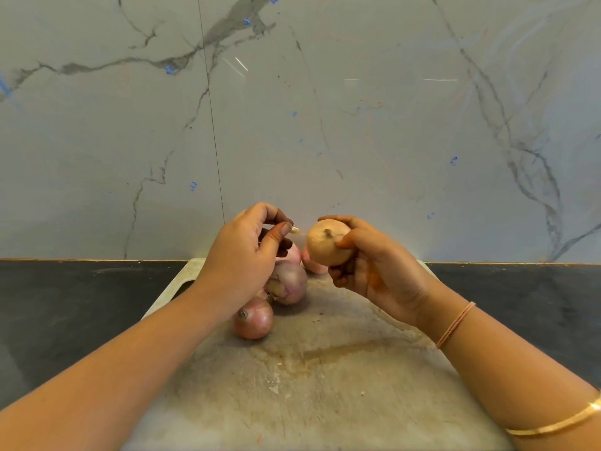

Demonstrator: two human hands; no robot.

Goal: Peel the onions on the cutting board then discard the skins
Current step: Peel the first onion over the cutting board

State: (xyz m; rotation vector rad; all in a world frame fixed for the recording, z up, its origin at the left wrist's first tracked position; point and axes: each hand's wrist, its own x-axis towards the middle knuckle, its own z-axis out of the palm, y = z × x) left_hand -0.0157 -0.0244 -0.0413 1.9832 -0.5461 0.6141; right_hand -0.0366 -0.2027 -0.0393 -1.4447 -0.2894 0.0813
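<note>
Above the cutting board, the right hand grips an onion; the left hand pinches a skin strip.

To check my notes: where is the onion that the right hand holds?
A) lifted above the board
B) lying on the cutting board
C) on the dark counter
A: the right hand grips the onion in the air, clear of the cutting board, where other onions lie.

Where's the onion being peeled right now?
Head view, just right of centre: the held onion is in the right hand, lifted above the far end of the cutting board, with the left hand pinching a skin strip just to its left.
</note>
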